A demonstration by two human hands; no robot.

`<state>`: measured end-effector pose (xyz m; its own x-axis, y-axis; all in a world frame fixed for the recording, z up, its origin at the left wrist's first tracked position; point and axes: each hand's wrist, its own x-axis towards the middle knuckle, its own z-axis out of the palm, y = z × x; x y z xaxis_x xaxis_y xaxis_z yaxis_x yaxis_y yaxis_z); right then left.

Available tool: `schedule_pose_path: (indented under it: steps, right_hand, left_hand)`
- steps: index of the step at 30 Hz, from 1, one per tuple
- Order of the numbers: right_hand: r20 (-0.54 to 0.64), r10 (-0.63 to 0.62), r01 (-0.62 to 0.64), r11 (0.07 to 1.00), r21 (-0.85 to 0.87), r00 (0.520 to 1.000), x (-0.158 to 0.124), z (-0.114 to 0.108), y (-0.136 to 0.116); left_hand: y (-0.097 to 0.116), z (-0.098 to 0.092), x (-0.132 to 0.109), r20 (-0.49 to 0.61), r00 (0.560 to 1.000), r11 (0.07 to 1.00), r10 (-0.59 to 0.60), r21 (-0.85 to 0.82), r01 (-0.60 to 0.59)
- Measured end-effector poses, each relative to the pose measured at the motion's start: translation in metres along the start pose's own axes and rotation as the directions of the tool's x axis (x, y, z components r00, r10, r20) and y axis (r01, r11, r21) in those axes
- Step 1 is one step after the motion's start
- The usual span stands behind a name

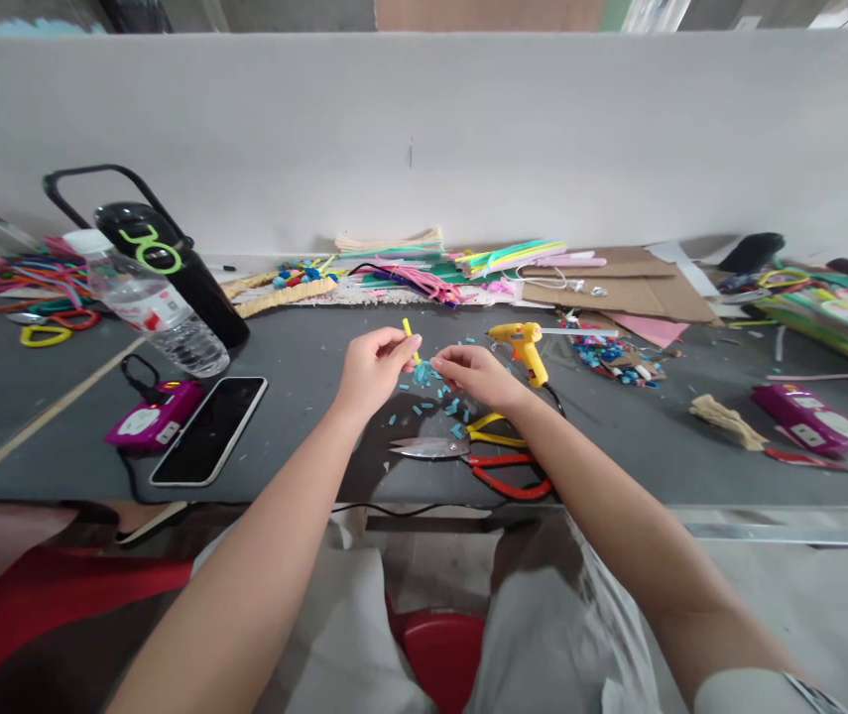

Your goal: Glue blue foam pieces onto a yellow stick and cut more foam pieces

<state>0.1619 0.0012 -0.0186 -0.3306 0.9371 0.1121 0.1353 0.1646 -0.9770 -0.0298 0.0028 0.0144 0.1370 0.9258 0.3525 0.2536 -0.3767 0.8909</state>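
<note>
My left hand (375, 365) is closed in a pinch on a thin yellow stick (410, 335) with a small blue tuft (422, 374) at its lower end. My right hand (472, 374) is closed too, its fingertips pinching at the blue tuft from the right. Both hands hover just above the dark grey table (304, 347). Several small blue cut pieces (447, 405) lie scattered under them. Scissors with red and yellow handles (479, 454) lie near the front edge, below my right wrist.
A yellow glue gun (524, 347) stands right of my hands. A black phone (209, 428), a purple box (154, 416), a water bottle (152, 302) and a black flask (171, 268) are on the left. Coloured sticks, paper and cardboard (617, 283) line the back.
</note>
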Motion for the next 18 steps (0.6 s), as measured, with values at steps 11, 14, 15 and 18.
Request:
schedule_pose_path:
  steps: [11,14,15,18]
  right_hand:
    - [0.019,0.019,-0.019,1.0,0.015,1.0,-0.0024,-0.0005,-0.0043]
    - [0.022,0.026,-0.026,1.0,0.017,0.999,-0.0026,-0.0003,-0.0044]
    - [0.022,0.028,-0.028,0.999,0.016,0.999,-0.0027,-0.0002,-0.0044]
    - [0.025,0.033,-0.034,0.999,0.014,0.999,-0.0029,0.0004,-0.0045]
  left_hand:
    - [-0.0051,0.0012,0.0018,-0.001,1.0,0.996,-0.028,-0.086,0.028]
    - [-0.0053,0.0014,0.0017,-0.001,1.0,0.994,-0.03,-0.105,0.03]
    - [-0.0053,0.0014,0.0017,0.0,1.0,0.993,-0.031,-0.111,0.031]
    - [-0.0056,0.001,0.002,0.007,1.0,0.993,-0.029,-0.118,0.03]
